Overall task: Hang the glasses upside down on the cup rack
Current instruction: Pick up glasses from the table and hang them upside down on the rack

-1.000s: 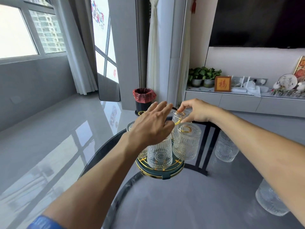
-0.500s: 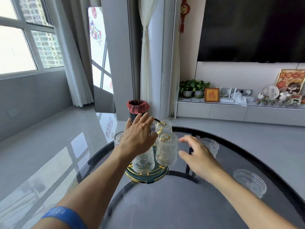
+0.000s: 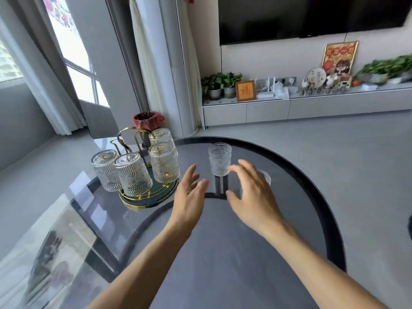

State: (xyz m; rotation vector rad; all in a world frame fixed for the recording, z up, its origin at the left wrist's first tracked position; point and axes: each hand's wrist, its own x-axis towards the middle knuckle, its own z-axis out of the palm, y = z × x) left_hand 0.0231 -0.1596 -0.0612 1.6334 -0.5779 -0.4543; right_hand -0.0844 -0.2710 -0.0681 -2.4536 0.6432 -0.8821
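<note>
A gold wire cup rack (image 3: pixel 124 134) on a round dark green tray (image 3: pixel 156 198) stands at the left of the glass table. Several ribbed glasses (image 3: pixel 132 175) hang upside down on it. One ribbed glass (image 3: pixel 219 159) stands upright on the table, just beyond my hands. A second glass (image 3: pixel 266 176) is mostly hidden behind my right hand. My left hand (image 3: pixel 189 197) is open, right of the tray and touching nothing. My right hand (image 3: pixel 252 192) is open too, fingers spread, just short of the upright glass.
The round glass table has a dark rim (image 3: pixel 316 192) curving along the right. A bin with a red liner (image 3: pixel 148 120) stands on the floor behind the rack. A low cabinet (image 3: pixel 289 108) with plants and ornaments runs along the far wall.
My left hand has come off the rack and moved right. My right hand has moved toward the upright glass. The view has swung right and down.
</note>
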